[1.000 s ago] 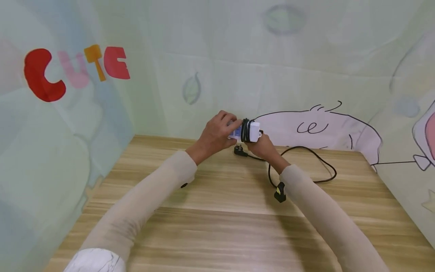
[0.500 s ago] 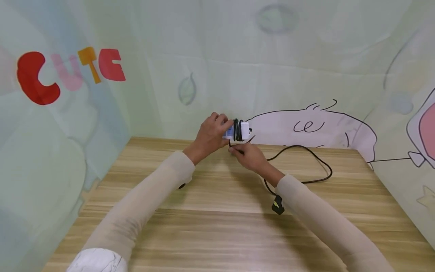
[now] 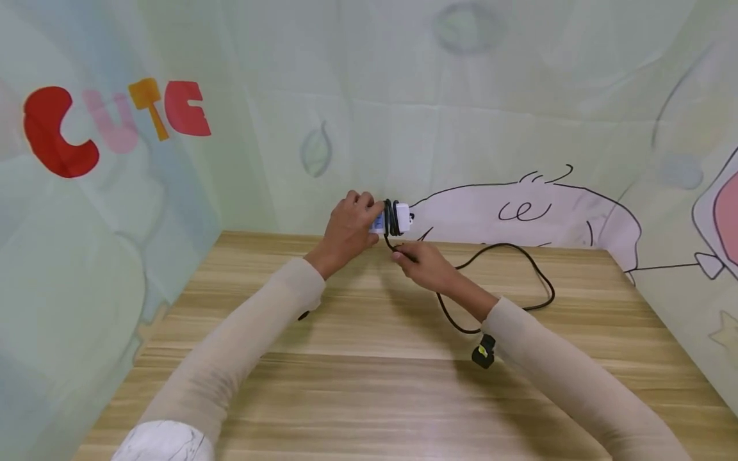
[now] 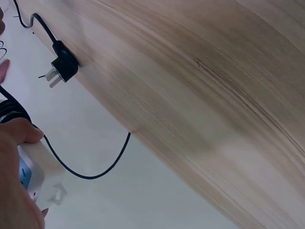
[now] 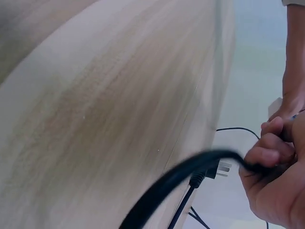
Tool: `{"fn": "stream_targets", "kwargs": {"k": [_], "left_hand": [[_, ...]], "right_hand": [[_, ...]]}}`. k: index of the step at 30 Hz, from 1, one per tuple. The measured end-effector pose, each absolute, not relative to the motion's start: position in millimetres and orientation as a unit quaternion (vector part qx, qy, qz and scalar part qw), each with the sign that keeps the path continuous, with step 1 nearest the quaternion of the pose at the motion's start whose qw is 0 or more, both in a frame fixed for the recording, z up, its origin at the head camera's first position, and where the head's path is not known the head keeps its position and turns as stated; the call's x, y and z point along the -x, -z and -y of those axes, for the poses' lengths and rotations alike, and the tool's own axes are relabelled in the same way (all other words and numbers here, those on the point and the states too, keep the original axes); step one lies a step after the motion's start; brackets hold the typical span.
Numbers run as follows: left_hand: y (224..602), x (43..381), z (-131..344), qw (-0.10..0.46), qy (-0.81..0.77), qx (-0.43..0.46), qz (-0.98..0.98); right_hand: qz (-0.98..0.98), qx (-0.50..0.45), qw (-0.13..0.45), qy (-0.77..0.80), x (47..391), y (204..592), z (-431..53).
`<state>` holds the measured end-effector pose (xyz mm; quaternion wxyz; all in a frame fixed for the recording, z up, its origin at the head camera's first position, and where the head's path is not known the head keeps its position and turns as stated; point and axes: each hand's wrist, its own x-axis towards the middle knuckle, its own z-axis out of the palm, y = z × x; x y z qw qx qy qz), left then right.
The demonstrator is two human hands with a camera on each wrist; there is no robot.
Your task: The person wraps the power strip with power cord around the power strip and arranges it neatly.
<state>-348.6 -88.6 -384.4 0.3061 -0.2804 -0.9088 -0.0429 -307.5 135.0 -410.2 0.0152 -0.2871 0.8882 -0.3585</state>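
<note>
My left hand point(image 3: 348, 224) grips a white power strip point(image 3: 404, 218) with blue sockets, raised near the back edge of the table. Several turns of black cord point(image 3: 391, 219) wrap around its middle. From the wrapped part the cord runs down to my right hand point(image 3: 423, 266), which pinches it just below and to the right of the strip. In the left wrist view, the thumb lies across the strip point(image 4: 34, 171) beside the coiled cord. A black plug point(image 4: 65, 66) with metal prongs lies at the table's edge; my right hand hides it in the head view.
Another black plug point(image 3: 483, 354) with a yellow label lies beside the right sleeve. A loop of black cord point(image 3: 544, 274) spreads over the wooden table point(image 3: 369, 410) at right. Printed cloth walls point(image 3: 259, 128) stand close behind and at the sides.
My right hand has come from behind the strip to its front, bringing the cord around underneath, then drawn slightly away. The strip and left hand have shifted a little left in view.
</note>
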Motion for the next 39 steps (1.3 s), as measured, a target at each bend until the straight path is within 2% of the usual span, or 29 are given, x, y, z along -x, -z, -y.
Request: {"fn": "stream_targets", "kwargs": {"k": [12,23,26,32,39], "left_hand": [[384.1,360.4,109.9,0.316,0.039,0.233,0.919],[389.2,364.2,119.6,0.314,0.033,0.222,0.923],[390.2,364.0,121.6,0.318,0.033,0.217,0.922],[393.4,362.1,120.2,0.318,0.030,0.237,0.918],[398.0,359.0,111.5,0.306,0.037,0.269,0.913]], "right_hand": [[-0.854,0.263,0.186,0.409,282.3,394.0,-137.9],[-0.852,0.288,0.236,0.369,264.0,380.8,-135.4],[-0.860,0.302,0.232,0.340,260.7,376.5,-137.6],[-0.885,0.337,0.170,0.273,259.8,366.1,-140.7],[-0.887,0.330,0.110,0.302,271.6,344.0,-143.7]]}}
